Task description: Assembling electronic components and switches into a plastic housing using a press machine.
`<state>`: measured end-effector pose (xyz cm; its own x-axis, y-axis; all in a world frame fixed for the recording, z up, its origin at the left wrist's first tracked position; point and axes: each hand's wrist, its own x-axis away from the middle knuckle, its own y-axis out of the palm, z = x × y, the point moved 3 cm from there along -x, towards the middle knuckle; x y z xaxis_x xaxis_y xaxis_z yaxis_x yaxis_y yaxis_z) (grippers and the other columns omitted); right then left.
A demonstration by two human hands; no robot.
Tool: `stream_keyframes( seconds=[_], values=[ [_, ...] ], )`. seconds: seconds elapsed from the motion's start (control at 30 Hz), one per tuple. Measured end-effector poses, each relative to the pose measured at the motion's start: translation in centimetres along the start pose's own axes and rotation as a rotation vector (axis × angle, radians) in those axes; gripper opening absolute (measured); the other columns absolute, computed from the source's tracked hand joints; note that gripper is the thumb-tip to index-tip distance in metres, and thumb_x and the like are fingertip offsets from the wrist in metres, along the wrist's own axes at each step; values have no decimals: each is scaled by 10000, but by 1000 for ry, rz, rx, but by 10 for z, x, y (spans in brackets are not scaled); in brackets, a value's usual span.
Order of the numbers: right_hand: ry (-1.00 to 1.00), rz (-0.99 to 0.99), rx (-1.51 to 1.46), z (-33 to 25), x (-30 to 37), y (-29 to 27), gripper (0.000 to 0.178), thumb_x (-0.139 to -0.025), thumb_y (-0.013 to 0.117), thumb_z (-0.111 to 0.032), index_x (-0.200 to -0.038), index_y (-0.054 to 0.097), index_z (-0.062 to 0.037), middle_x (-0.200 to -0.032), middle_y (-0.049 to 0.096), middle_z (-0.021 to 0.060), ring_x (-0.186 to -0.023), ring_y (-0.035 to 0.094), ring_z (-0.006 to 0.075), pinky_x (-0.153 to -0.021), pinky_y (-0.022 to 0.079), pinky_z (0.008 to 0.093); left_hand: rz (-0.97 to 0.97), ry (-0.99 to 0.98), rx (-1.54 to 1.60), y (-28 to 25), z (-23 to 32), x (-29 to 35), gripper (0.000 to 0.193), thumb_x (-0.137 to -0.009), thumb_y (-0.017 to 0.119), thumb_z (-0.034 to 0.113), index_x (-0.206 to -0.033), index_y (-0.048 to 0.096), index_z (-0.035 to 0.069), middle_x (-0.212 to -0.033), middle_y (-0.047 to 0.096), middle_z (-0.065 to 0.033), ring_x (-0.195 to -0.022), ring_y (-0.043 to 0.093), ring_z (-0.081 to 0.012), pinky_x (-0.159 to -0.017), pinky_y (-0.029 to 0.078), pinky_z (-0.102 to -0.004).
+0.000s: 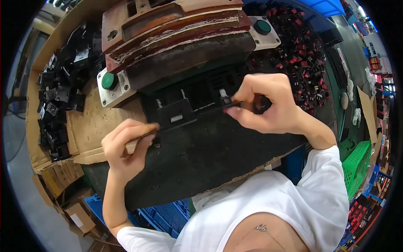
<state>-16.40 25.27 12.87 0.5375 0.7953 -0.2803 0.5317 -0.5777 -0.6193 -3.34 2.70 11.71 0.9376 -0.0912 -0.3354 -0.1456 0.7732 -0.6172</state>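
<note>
A black plastic panel (174, 119) with rectangular openings and pale lettering spans the space between my hands, over the dark worktop. Its left end is pinched between the thumb and fingers of my left hand (126, 140). My right hand (266, 103) is closed in a pinch at the panel's right end. Close to those fingertips is a small black part with a pale metal tab (223, 94); whether the fingers grip this part, the panel's edge or both is hidden. Two more metal prongs (183, 94) stand up at the panel's far side.
Beyond the panel stands a heavy press-like block (180, 63), with a green button (109, 81) on its left and another green button (262, 27) on its right. Black plastic housings (61, 98) fill a cardboard box at left. Small red-and-black parts (300, 59) lie heaped at right.
</note>
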Motion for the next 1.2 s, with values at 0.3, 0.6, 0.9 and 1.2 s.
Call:
stream_keyframes(
  seconds=[0.3,0.6,0.9,1.2],
  values=[
    [872,-377,-1151,3,10,9,438,-871,494,-157,-462,358,-81,-375,324,-25,-286,321,57,-302,325,215,-100,-560,1451,18,-9,24,649,-954,259,442,-1100,464,-156,-637,601,-221,-270,450,-210,-244,409,-279],
    [968,-348,-1370,5,10,11,459,-899,416,-169,-443,377,-125,-339,316,-40,-276,324,82,-293,258,199,-111,-615,1608,20,2,19,661,-963,154,487,-1054,514,-59,-525,572,-193,-333,475,-187,-287,295,-224],
    [850,-372,-1201,8,8,16,414,-913,460,-198,-518,445,-73,-389,400,8,-309,372,89,-333,336,219,-75,-737,1445,15,-4,16,511,-954,276,385,-1048,488,-70,-620,597,-215,-406,557,-227,-300,341,-233],
    [440,-562,-898,-11,9,26,373,-975,402,-244,-734,558,-5,-675,626,69,-571,593,101,-521,458,224,369,-841,786,-48,35,29,290,-785,613,57,-1011,493,-80,-746,634,-201,-476,623,-261,-305,396,-229]
  ],
)
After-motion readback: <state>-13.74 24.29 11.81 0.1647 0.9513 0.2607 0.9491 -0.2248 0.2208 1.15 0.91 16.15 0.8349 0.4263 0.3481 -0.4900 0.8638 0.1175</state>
